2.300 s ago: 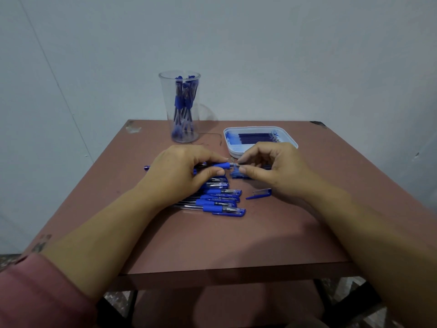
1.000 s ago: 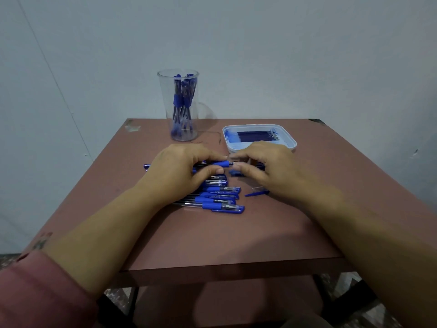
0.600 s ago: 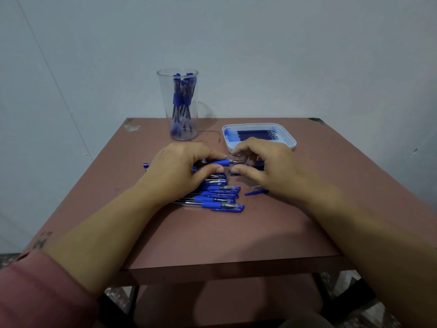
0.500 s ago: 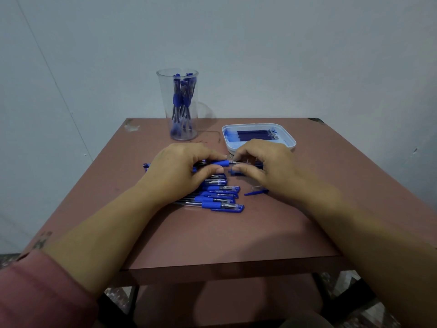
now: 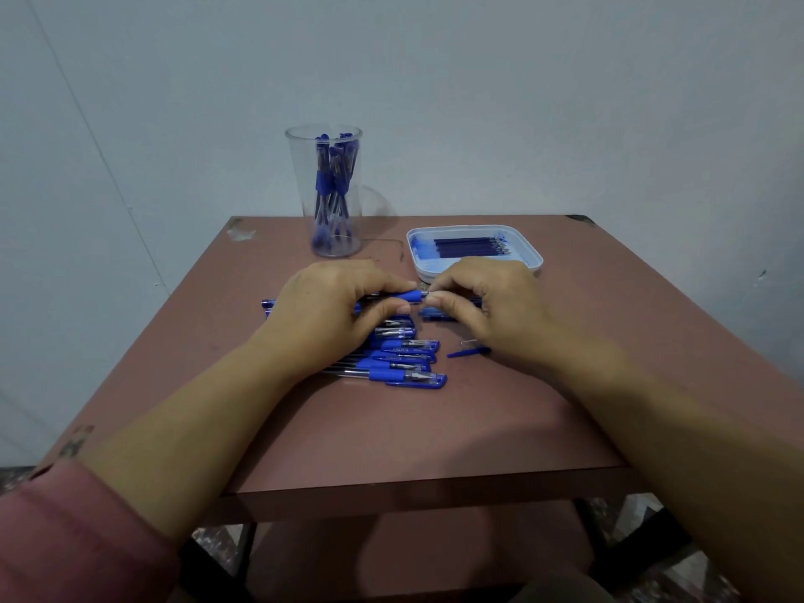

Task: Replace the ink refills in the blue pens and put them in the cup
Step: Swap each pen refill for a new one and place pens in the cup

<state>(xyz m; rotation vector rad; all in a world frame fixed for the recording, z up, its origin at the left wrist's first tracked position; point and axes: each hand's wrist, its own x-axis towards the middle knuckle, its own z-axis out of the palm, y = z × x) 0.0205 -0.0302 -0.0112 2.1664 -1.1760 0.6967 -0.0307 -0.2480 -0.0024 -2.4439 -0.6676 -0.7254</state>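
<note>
Head view: our left hand grips the pen, long axis running sideways. Our right hand pinches its tip.

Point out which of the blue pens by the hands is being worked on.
The farthest pen of the row: the left hand grips its barrel and the right hand pinches its tip. The other pens lie flat on the table.

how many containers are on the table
2. The clear cup stands at the back left, holding blue pens; the white tray of refills lies to its right, just beyond the right hand. None seems hidden.
</note>
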